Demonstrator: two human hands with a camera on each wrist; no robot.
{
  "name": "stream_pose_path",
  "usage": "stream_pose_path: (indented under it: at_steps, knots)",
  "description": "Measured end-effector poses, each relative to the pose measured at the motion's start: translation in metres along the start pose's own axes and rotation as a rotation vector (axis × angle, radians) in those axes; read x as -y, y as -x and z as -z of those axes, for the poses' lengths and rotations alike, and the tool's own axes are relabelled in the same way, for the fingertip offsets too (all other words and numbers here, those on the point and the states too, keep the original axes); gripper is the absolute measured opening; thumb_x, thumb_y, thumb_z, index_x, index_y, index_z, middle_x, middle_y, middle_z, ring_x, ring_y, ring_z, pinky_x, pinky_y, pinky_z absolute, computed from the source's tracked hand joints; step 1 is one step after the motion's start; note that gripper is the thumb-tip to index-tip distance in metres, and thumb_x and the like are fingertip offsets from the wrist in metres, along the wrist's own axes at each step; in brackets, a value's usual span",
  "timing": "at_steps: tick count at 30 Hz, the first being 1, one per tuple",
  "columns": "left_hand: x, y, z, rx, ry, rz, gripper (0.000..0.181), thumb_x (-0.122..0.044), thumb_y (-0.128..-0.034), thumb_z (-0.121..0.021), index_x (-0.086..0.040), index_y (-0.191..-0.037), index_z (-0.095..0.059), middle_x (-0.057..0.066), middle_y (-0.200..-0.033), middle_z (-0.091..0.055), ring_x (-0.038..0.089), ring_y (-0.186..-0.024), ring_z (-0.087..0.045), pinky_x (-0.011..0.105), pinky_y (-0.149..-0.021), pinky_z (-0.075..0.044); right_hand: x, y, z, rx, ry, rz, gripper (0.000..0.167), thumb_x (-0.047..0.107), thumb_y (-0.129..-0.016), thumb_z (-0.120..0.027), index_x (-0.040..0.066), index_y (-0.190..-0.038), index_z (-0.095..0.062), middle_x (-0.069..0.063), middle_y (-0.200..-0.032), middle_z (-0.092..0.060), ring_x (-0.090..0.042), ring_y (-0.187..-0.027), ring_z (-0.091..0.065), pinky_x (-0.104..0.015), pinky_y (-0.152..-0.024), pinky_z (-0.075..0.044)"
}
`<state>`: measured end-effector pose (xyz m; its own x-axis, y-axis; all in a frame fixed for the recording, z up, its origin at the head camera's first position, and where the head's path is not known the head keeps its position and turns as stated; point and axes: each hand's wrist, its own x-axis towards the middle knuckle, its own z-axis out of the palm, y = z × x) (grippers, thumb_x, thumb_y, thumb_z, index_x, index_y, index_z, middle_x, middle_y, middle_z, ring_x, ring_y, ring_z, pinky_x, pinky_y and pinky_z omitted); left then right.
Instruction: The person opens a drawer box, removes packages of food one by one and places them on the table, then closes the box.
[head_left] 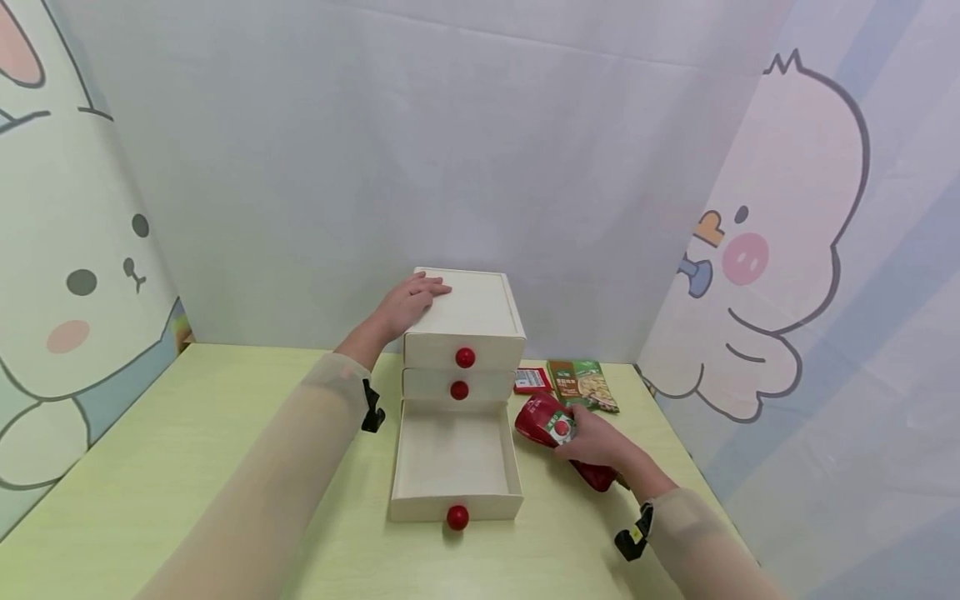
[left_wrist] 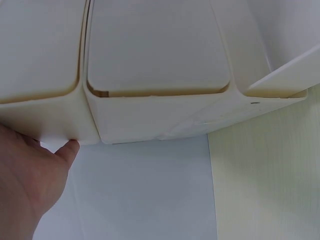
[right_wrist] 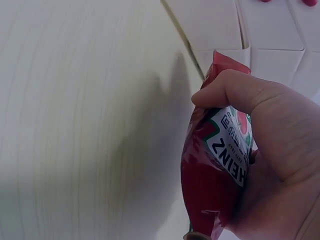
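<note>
A white three-drawer box [head_left: 472,304] with red round knobs stands against the back curtain. Its bottom drawer [head_left: 457,458] is pulled out and bare inside; the two drawers above are closed. My left hand [head_left: 405,307] rests on the box's top at the left edge, fingers straight; in the left wrist view the thumb touches its side. To the right of the open drawer, my right hand [head_left: 596,437] grips a red Heinz ketchup pouch [right_wrist: 212,170], thumb across its front. In the right wrist view the pouch casts a shadow on the table below it.
Behind the pouch lie a green-and-yellow food packet [head_left: 583,385] and a small red-and-white packet [head_left: 532,380], on the pale table [head_left: 247,408]. A curtain [head_left: 465,150] closes off the back, with cartoon-printed sheets on both sides.
</note>
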<state>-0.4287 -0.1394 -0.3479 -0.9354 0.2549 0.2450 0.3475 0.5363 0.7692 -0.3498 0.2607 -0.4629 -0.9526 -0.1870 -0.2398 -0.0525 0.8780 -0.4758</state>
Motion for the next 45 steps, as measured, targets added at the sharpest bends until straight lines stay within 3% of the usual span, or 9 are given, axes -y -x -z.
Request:
stream_pose_path:
  at_steps: [7,13,23,30,36,45]
  knots:
    - [0.0,0.0,-0.001,0.0,-0.003,0.002,0.059,-0.02,-0.1077,-0.03,-0.008,-0.156,-0.062,0.01,-0.178,-0.041,0.031,-0.174,-0.008,0.057,-0.141,-0.004,-0.003,-0.012,-0.007,0.004,0.034,-0.024,0.103,0.039,-0.082,-0.094,-0.005,-0.159,-0.04,-0.017,-0.133,-0.066,-0.028,-0.112,-0.064,-0.056,-0.101,-0.058]
    - [0.0,-0.001,-0.001,-0.001,0.001,0.005,0.059,-0.02,-0.1072,-0.032,-0.008,-0.156,-0.062,0.011,-0.177,-0.041,0.031,-0.174,-0.007,0.057,-0.141,-0.004,-0.003,-0.016,-0.011,-0.018,0.062,0.002,0.099,0.034,-0.081,-0.094,-0.007,-0.155,-0.043,-0.019,-0.131,-0.067,-0.028,-0.11,-0.065,-0.056,-0.102,-0.058]
    - [-0.001,-0.001,-0.001,0.002,0.011,0.012,0.058,-0.02,-0.108,-0.032,-0.009,-0.156,-0.062,0.009,-0.178,-0.04,0.03,-0.174,-0.007,0.058,-0.141,-0.004,-0.002,-0.017,-0.011,-0.089,0.194,0.02,0.1,0.042,-0.079,-0.096,-0.003,-0.155,-0.05,-0.029,-0.148,-0.054,-0.044,-0.13,-0.056,-0.071,-0.112,-0.048]
    - [0.0,-0.002,0.0,-0.002,0.007,0.007,0.057,-0.02,-0.108,-0.033,-0.008,-0.156,-0.063,0.01,-0.178,-0.04,0.03,-0.174,-0.008,0.057,-0.141,-0.004,-0.002,-0.012,-0.007,-0.08,0.149,0.018,0.096,0.043,-0.083,-0.094,0.001,-0.157,-0.051,-0.027,-0.151,-0.055,-0.043,-0.133,-0.056,-0.071,-0.112,-0.05]
    - [0.0,-0.001,0.0,-0.003,0.006,0.007,0.058,-0.02,-0.1077,-0.033,-0.009,-0.155,-0.063,0.01,-0.177,-0.041,0.03,-0.174,-0.008,0.057,-0.141,-0.004,0.0,-0.01,-0.003,-0.109,0.123,0.067,0.094,0.042,-0.085,-0.093,0.001,-0.158,-0.052,-0.028,-0.152,-0.057,-0.046,-0.138,-0.056,-0.071,-0.115,-0.049]
    - [-0.002,0.0,-0.001,-0.008,0.008,-0.001,0.058,-0.021,-0.1076,-0.033,-0.008,-0.155,-0.064,0.01,-0.176,-0.042,0.03,-0.174,-0.009,0.056,-0.141,-0.004,0.011,-0.002,0.001,-0.167,0.114,0.09,0.073,0.038,-0.099,-0.079,0.006,-0.16,-0.052,-0.025,-0.161,-0.054,-0.045,-0.149,-0.052,-0.07,-0.118,-0.049]
